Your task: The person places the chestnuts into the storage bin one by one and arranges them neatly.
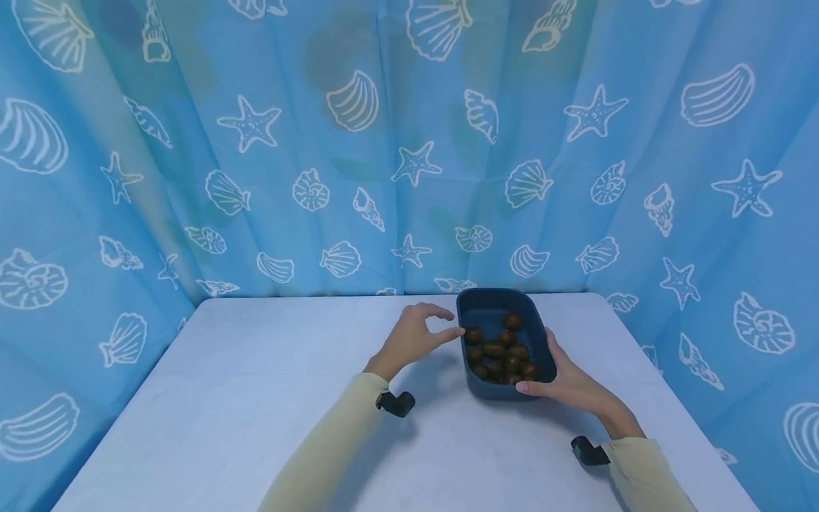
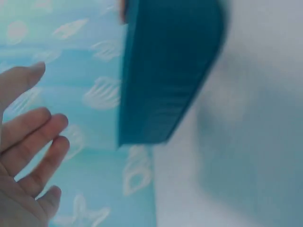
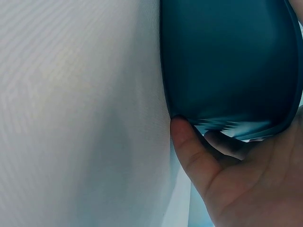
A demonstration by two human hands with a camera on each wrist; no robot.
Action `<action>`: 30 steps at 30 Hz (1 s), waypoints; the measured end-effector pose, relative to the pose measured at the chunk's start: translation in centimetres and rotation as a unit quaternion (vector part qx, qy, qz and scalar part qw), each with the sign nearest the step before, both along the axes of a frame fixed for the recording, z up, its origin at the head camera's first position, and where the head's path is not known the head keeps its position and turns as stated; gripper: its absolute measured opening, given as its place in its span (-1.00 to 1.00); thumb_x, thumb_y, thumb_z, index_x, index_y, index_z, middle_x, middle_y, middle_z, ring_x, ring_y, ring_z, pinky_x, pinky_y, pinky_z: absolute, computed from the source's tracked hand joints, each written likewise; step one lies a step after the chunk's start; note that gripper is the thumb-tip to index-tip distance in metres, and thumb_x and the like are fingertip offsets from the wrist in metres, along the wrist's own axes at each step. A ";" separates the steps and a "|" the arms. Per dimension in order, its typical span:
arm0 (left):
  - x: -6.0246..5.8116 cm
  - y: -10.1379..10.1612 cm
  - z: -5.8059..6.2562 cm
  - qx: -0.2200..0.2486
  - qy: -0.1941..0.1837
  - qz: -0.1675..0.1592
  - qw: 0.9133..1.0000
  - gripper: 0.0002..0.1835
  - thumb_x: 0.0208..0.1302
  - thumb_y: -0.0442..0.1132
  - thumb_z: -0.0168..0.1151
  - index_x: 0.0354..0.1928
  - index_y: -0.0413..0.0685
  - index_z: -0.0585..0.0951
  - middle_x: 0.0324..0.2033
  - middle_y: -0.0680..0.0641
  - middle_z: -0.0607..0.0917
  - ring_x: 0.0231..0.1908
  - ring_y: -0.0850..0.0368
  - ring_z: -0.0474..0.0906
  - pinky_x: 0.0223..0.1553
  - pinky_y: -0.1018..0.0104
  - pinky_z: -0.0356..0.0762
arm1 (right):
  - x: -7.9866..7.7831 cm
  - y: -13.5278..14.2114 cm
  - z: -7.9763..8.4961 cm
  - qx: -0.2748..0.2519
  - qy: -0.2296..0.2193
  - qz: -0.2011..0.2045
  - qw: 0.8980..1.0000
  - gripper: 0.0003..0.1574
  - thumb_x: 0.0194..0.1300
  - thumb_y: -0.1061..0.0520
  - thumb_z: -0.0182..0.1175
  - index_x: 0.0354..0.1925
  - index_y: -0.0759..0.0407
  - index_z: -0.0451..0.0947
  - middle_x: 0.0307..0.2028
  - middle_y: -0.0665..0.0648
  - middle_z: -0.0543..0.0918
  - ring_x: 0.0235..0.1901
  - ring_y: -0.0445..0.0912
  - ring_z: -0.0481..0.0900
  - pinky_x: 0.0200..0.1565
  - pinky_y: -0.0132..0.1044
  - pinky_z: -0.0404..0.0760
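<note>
A dark blue rectangular container [image 1: 505,392] with rounded corners is at the right side of the table in the head view. Several small dark reddish-brown and greenish oval fruits [image 1: 494,349], like cherry tomatoes, lie in it, mostly toward its near end. My right hand [image 1: 572,384] holds the container at its near right corner; the thumb is at the near rim and the fingers lie along the right side. Beside the left rim is my left hand [image 1: 412,338], thumb and fingers spread apart with nothing between them. In the left wrist view those fingers [image 2: 40,137] stand apart from the container wall [image 2: 165,75].
A white table [image 1: 256,398] spreads under both arms. Behind it and at its sides hangs a blue curtain [image 1: 384,156] printed with white shells and starfish. A small black device sits at the left wrist [image 1: 397,404] and another at the right wrist [image 1: 589,451].
</note>
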State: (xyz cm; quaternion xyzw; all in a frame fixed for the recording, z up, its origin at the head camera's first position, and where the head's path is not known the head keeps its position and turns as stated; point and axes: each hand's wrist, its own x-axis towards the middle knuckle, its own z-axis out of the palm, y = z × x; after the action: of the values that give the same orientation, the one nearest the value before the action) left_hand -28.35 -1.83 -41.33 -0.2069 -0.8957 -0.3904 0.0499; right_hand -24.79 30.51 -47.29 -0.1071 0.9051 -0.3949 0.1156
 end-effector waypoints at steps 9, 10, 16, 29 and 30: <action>2.6 -5.7 1.7 0.064 0.050 0.114 0.990 -0.56 0.31 0.07 0.42 0.05 -0.10 0.75 0.06 -0.10 0.79 0.22 -0.10 0.64 0.31 -0.14 0.53 | -0.1 0.3 0.4 0.000 0.012 0.009 1.000 0.65 0.23 -0.24 0.41 0.61 0.13 -0.68 0.63 0.46 -0.41 0.57 0.55 -0.27 0.38 0.61 0.01; 2.9 -6.1 1.8 0.064 0.053 0.123 0.989 -0.55 0.31 0.08 0.41 0.06 -0.10 0.75 0.06 -0.10 0.80 0.21 -0.10 0.64 0.31 -0.13 0.54 | -0.1 0.4 0.5 0.005 0.010 0.007 1.000 0.65 0.23 -0.25 0.40 0.61 0.13 -0.69 0.63 0.47 -0.42 0.57 0.55 -0.28 0.38 0.61 0.00; 4.6 -7.6 1.6 0.077 0.061 0.176 0.979 -0.53 0.29 0.08 0.43 0.07 -0.10 0.75 0.06 -0.13 0.79 0.22 -0.12 0.63 0.29 -0.16 0.55 | -0.4 0.7 0.5 0.003 -0.001 0.005 1.000 0.64 0.26 -0.24 0.39 0.60 0.13 -0.71 0.63 0.47 -0.43 0.57 0.55 -0.27 0.37 0.61 0.01; 4.6 -6.3 0.6 0.029 0.101 0.166 0.981 -0.54 0.36 0.03 0.37 0.07 -0.20 0.73 0.08 -0.21 0.77 0.22 -0.17 0.63 0.29 -0.12 0.56 | 0.5 3.4 1.1 0.041 0.023 0.007 0.999 0.63 0.26 -0.23 0.38 0.59 0.28 -0.67 0.58 0.62 -0.32 0.49 0.64 -0.17 0.28 0.67 0.09; 4.6 -6.3 0.7 0.024 0.100 0.166 0.981 -0.54 0.36 0.03 0.37 0.08 -0.21 0.73 0.08 -0.22 0.77 0.23 -0.18 0.63 0.29 -0.12 0.56 | 0.5 3.5 1.2 0.047 0.032 0.010 0.998 0.63 0.24 -0.22 0.39 0.59 0.32 -0.63 0.57 0.63 -0.29 0.49 0.64 -0.15 0.27 0.67 0.10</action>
State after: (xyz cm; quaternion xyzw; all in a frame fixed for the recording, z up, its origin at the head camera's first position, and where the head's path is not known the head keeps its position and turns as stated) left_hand -23.73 -8.13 -40.67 -0.0921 -0.8986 -0.3753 0.2079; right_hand -24.25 33.99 -46.12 -0.1233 0.9248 -0.3469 0.0960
